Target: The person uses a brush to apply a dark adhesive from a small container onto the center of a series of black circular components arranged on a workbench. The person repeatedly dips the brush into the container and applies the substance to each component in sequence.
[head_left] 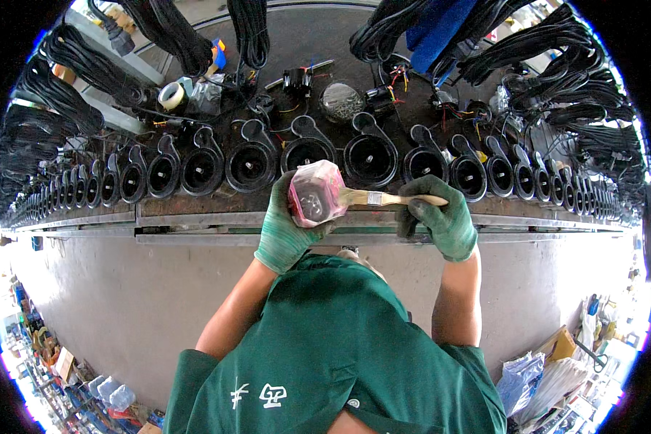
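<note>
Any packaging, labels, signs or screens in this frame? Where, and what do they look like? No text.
Clear plastic container: in the left hand, at the bench edge; boxy, pink liquid inside.
Tape roll: on the bench, upper left; round, whitish.
Clear bag: on the bench, top centre; roundish, small dark parts inside.
Plastic bags: on the floor, lower right; crumpled, bluish-white.
Screens or signs: none visible.
</note>
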Action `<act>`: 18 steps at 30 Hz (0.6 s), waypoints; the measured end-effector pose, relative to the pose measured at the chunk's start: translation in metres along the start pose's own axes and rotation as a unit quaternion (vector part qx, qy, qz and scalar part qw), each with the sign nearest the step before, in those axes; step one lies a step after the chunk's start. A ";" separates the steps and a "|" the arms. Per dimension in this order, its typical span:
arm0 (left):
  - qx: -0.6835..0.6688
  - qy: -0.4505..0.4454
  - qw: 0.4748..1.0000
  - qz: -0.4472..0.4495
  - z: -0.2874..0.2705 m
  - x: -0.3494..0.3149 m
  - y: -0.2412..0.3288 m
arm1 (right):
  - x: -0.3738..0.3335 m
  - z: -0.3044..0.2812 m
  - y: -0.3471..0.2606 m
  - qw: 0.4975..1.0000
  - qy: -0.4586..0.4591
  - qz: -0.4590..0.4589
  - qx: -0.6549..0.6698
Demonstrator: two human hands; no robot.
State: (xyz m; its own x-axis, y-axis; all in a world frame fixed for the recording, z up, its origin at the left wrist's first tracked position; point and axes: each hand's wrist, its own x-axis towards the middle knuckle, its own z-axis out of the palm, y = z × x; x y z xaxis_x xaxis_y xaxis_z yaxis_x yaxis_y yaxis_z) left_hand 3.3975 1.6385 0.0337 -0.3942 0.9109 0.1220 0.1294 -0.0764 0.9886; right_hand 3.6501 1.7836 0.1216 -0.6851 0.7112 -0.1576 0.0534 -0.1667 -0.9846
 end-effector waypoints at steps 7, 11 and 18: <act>-0.042 -0.006 0.999 -0.023 0.002 0.012 -0.002 | 0.018 -0.024 0.034 0.993 0.071 0.014 0.089; -0.002 0.009 1.000 -0.010 -0.003 0.012 0.002 | 0.030 -0.047 0.043 0.992 0.111 0.029 0.059; -0.005 0.030 0.999 -0.037 -0.020 -0.002 -0.004 | 0.092 -0.060 0.055 0.961 0.073 0.077 -0.257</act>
State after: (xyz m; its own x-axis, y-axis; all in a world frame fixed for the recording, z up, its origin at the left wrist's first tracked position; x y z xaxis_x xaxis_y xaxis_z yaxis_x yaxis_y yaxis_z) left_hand 3.3796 1.6287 0.0317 -0.4569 0.8879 0.0534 0.0881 -0.0146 0.9960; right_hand 3.6337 1.8808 0.0488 -0.5325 0.8000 -0.2767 0.5236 0.0544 -0.8502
